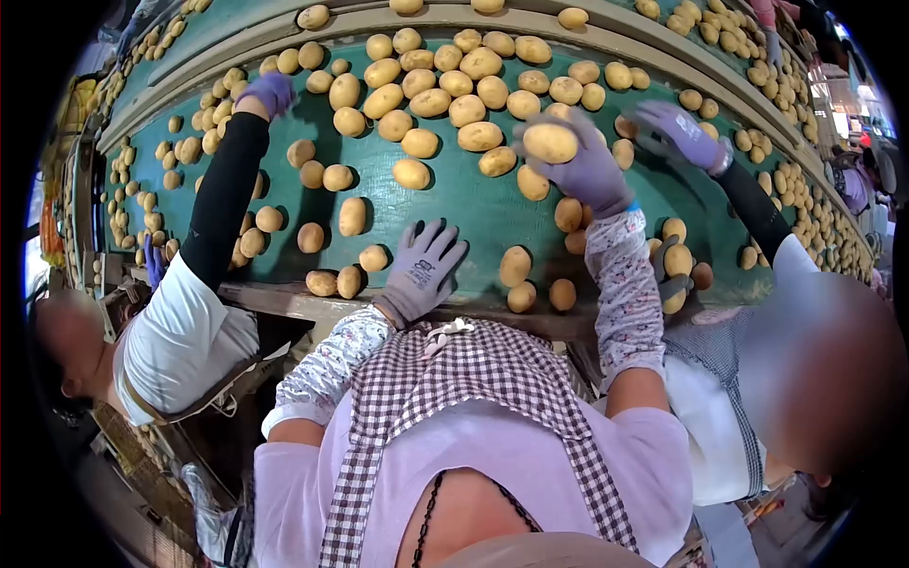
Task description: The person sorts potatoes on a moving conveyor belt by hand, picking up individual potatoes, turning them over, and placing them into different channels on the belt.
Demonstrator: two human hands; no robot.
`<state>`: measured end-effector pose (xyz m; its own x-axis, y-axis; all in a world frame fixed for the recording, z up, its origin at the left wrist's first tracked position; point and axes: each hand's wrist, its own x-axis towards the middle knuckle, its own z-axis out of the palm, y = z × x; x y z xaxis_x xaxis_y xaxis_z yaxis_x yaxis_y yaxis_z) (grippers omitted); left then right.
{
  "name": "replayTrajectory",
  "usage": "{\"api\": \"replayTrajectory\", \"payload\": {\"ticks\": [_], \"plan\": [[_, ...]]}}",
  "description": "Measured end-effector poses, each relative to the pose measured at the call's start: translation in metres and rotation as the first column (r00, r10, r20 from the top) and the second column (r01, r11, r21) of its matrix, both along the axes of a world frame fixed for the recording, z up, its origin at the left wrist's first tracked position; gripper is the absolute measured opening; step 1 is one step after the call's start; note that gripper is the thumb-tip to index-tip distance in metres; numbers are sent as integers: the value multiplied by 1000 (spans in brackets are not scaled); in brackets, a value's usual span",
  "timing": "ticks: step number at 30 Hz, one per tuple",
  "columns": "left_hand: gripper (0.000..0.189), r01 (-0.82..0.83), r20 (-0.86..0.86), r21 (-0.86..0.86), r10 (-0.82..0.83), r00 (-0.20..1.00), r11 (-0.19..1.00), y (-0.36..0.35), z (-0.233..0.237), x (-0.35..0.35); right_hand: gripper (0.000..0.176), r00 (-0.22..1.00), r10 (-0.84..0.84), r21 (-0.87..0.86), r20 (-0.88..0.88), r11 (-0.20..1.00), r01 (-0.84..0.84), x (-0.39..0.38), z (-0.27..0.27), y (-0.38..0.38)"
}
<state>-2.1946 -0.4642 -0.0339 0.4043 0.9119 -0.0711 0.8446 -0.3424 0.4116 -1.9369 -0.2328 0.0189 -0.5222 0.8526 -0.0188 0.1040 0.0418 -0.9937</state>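
Several yellow potatoes lie spread over a green conveyor belt [454,194]. My right hand [585,166], in a purple-grey glove, is raised over the belt and closed around one potato [550,143]. My left hand [426,268], in a grey glove, rests flat with fingers spread near the belt's near edge. It holds nothing. A potato [373,257] lies just left of it and another potato [515,265] just right of it.
A person at left reaches a black-sleeved arm [223,199] across the belt, gloved hand [268,93] among potatoes. A person at right stretches a purple-gloved hand [677,133] onto the belt. A second belt [757,57] with potatoes runs behind. The metal belt edge [284,301] is near me.
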Motion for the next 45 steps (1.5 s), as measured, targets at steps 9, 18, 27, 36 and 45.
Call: {"api": "replayTrajectory", "payload": {"ticks": [9, 18, 27, 36, 45], "plan": [[53, -169, -12, 96, 171, 985, 981, -16, -14, -105, 59, 742, 122, -114, 659, 992, -62, -61, -22, 82], [42, -230, 114, 300, 204, 972, 926, 27, 8, -153, 57, 452, -74, 248, 889, 907, -340, -117, -28, 17], [63, 36, 89, 236, -59, 994, 971, 90, -23, -110, 82, 425, -148, 111, 893, 988, 111, -132, -66, 159], [50, -276, -124, 334, 332, 935, 901, 50, -26, -292, 81, 796, 79, -93, 600, 995, -28, -181, -54, 128], [47, 205, 163, 111, -221, 962, 972, 6, -7, -227, 39, 675, -247, 391, 696, 918, -67, -323, -89, 87]]}}
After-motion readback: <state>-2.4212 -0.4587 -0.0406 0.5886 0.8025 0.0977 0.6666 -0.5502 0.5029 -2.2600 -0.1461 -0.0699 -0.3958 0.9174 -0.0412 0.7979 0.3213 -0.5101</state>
